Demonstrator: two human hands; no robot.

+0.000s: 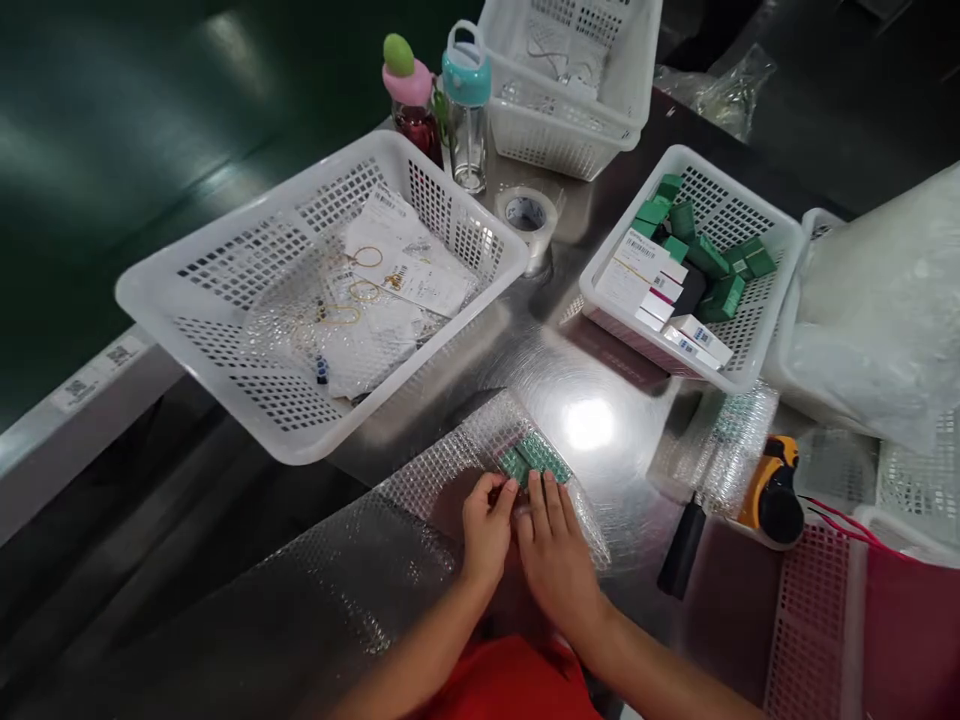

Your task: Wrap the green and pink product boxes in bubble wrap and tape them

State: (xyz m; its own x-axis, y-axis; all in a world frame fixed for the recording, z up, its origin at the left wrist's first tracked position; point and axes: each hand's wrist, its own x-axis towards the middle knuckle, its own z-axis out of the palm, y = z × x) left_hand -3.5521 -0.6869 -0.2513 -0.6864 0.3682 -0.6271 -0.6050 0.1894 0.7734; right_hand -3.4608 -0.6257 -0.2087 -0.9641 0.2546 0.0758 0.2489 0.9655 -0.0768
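A long strip of bubble wrap (450, 470) runs across the metal table, with small green boxes (534, 458) under its folded end. My left hand (487, 525) is closed in a pinch at the wrap's near edge, beside the boxes. Stretched out flat, the fingers of my right hand (553, 540) press on the wrapped boxes. The fold just beneath both hands is partly hidden by them.
Left is a white basket (300, 440) holding tagged jewellery in clear bags. Another basket (675, 372) has green and white boxes. A tape roll (527, 215), drink bottles (466, 110), a black-handled tool (682, 550) and an orange-black tape measure (772, 495) stand around.
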